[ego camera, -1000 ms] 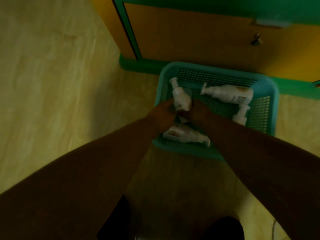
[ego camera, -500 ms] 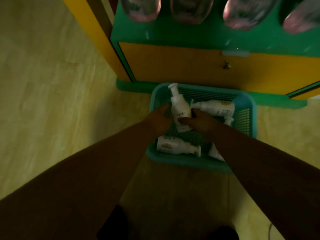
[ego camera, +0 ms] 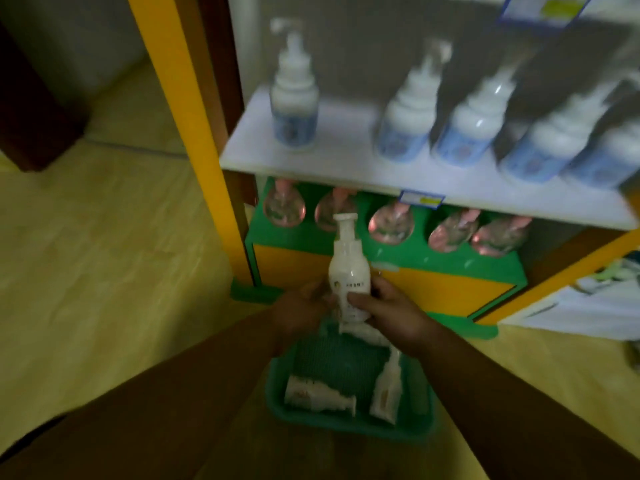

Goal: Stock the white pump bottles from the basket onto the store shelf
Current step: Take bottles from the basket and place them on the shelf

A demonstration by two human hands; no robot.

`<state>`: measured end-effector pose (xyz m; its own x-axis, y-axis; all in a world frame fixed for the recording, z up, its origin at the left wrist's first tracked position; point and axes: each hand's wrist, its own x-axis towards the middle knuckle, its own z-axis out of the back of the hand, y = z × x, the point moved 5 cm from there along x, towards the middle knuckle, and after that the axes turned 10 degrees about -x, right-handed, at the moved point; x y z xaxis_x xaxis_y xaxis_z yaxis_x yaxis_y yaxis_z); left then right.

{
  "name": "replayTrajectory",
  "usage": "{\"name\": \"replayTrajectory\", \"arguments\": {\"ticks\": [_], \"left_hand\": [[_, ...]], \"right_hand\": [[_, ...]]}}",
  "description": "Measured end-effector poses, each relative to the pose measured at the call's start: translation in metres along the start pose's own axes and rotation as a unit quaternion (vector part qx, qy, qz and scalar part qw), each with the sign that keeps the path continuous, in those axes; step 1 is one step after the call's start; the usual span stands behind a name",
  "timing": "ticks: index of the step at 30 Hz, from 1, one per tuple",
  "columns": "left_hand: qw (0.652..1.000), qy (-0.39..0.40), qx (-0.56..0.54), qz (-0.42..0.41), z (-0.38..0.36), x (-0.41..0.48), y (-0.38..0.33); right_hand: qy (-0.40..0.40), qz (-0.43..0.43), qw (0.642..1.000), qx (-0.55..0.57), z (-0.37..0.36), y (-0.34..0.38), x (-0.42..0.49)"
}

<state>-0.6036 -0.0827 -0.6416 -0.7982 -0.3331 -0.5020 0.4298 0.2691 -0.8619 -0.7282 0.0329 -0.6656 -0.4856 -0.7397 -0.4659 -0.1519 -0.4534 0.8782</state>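
White pump bottle [ego camera: 349, 271], upright above the green basket [ego camera: 346, 426], gripped by the left hand [ego camera: 301, 311] and right hand [ego camera: 391, 315]. Its label print is too blurred to read. 3 more bottles lie in the basket, below the white shelf [ego camera: 346, 161].

arms: two, bare to frame edge | sleeves: none visible
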Motion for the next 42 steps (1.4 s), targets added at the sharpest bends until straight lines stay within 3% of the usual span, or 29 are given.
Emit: {"name": "replayTrajectory", "arguments": {"ticks": [4,8,12,20,28,35,42], "left_hand": [[0.997,0.025,-0.036,-0.065,0.002,-0.036,-0.058],[0.987,0.020,0.006,-0.157,0.004,-0.067,-0.119],[0.965,0.010,0.070,-0.251,-0.002,-0.100,-0.196],[0.912,0.022,0.072,-0.404,-0.016,-0.150,-0.328],[0.892,-0.044,0.142,-0.428,-0.016,-0.112,-0.390],[0.870,-0.069,0.244,-0.423,-0.015,-0.071,-0.407],[0.849,-0.075,0.328,-0.407,-0.008,-0.051,-0.418]], "right_hand": [[-0.002,0.097,0.995,-0.009,-0.003,0.072,-0.035],[-0.051,0.186,0.980,-0.045,0.003,0.140,-0.070],[-0.082,0.260,0.959,-0.079,0.016,0.212,-0.109],[-0.128,0.404,0.901,-0.090,0.049,0.340,-0.159],[-0.171,0.403,0.885,-0.161,0.082,0.399,-0.125],[-0.184,0.375,0.883,-0.214,0.108,0.402,-0.090],[-0.181,0.351,0.897,-0.199,0.116,0.404,-0.067]]}}
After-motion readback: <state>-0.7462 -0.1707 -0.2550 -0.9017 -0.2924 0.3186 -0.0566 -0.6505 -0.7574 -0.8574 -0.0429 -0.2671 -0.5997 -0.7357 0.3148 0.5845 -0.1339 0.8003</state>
